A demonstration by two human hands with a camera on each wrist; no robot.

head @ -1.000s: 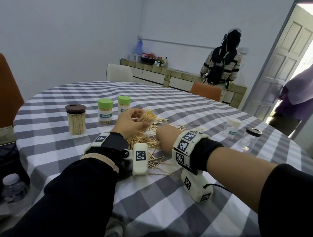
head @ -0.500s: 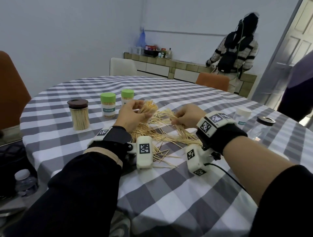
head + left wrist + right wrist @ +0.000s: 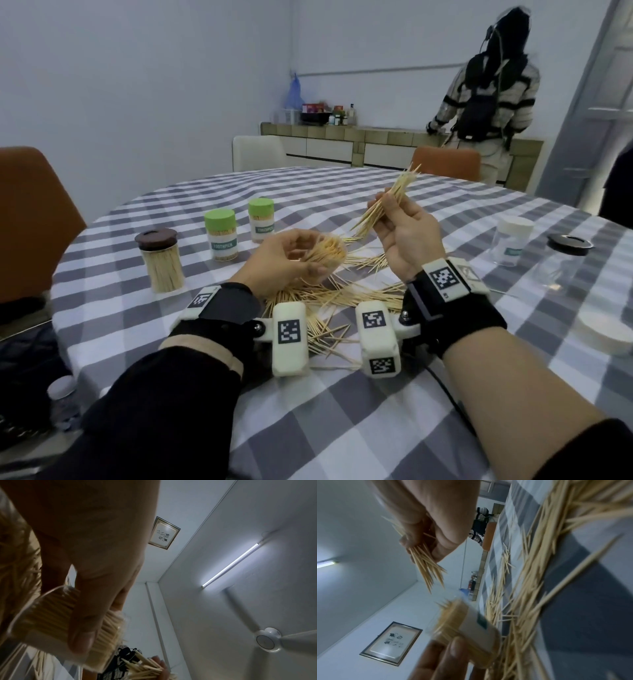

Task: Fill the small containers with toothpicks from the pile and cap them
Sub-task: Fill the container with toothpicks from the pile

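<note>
left hand fingers curl round clear container, base hidden | right hand fingers pinch toothpick bundle | green-capped jar reads "toothpick"

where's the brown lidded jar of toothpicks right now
In the head view the brown-lidded jar stands upright at the table's left side, left of the two green-capped containers, apart from both hands.

Clear container tilted, packed with toothpicks, above the scattered pile, small bundle raised beside it
</note>
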